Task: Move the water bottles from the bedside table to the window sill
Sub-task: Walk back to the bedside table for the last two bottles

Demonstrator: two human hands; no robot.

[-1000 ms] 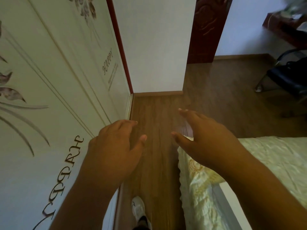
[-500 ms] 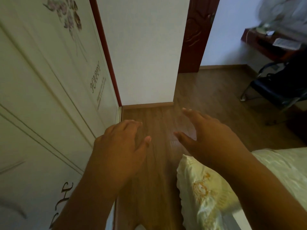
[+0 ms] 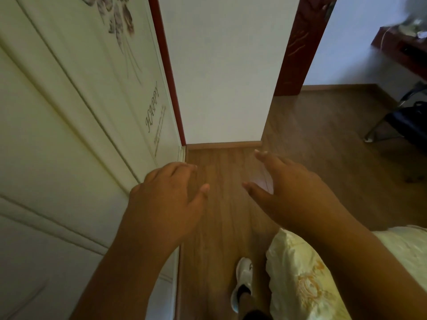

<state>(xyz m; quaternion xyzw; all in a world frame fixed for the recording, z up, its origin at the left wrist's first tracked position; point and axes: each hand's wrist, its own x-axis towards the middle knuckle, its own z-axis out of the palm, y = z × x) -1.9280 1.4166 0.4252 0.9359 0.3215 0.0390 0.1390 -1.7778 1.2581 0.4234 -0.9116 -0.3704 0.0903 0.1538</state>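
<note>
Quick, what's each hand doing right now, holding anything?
Left hand: open, fingers loosely curled, holding nothing.
Right hand: open, fingers spread, holding nothing.

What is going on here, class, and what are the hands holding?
A person walks along a wooden floor between a wardrobe and a bed. The left hand and right hand are held out in front, open and empty. No water bottles, bedside table or window sill are in view.

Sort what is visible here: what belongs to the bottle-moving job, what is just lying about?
Job:
- empty left hand
- empty right hand
No bottles, bedside table or sill visible.

Lying about:
- cream embroidered bedspread
- white flower-printed wardrobe
- black metal-legged chair
- white shoe
</note>
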